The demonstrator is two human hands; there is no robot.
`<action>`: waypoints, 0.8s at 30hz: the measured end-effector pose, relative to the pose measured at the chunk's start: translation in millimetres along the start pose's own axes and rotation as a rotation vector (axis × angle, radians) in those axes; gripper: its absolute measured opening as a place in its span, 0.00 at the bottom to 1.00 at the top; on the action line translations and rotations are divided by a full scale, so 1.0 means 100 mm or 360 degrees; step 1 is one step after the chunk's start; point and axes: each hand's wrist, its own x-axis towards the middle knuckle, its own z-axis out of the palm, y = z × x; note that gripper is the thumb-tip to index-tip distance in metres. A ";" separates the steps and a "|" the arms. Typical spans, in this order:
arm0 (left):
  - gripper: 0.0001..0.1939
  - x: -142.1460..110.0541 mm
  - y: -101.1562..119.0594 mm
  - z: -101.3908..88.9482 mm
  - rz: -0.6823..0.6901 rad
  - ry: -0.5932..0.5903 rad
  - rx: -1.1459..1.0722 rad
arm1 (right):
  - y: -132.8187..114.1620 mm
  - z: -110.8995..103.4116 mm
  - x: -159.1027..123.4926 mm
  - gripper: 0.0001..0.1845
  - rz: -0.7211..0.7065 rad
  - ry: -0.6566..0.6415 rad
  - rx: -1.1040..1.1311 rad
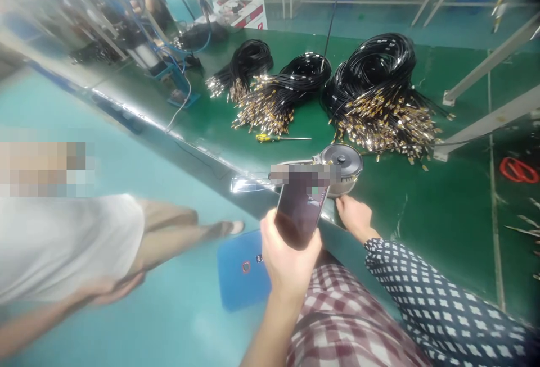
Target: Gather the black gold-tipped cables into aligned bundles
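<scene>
My left hand (291,260) is closed around a smartphone (301,207), held upright above the table's front edge. Its screen is mostly dark, with a small bright patch on the right. My right hand (355,216), in a patterned sleeve, is curled against the lower side of a round metal device (342,160) with a dark ridged disc top. Whether its fingers grip the device or something small is hidden. Behind the device lies a screwdriver (265,138) with a yellow handle. Bundles of black cables (373,69) with gold-coloured connector ends are coiled farther back.
The green table (426,232) has white metal posts (489,119) at the right and a red ring-shaped item (518,170). A blue stool seat (240,285) stands below. At left a person in a white shirt (80,243) is close by. Blue-tubed equipment (175,77) occupies the table's left.
</scene>
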 end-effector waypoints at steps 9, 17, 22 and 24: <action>0.33 -0.02 0.00 -0.05 -0.0034 -0.0020 0.0015 | -0.11 0.02 -0.02 0.20 -0.0045 -0.0016 0.0017; 0.33 -0.03 -0.03 -0.07 -0.0072 0.0008 -0.0011 | -0.21 0.10 -0.02 0.22 -0.0011 0.0004 0.0016; 0.33 -0.01 -0.03 -0.06 -0.0077 0.0005 -0.0008 | -0.08 0.06 0.00 0.21 -0.0027 0.0003 0.0008; 0.32 0.00 -0.03 -0.07 -0.0067 0.0014 -0.0007 | -0.01 0.03 -0.01 0.21 -0.0011 0.0007 0.0002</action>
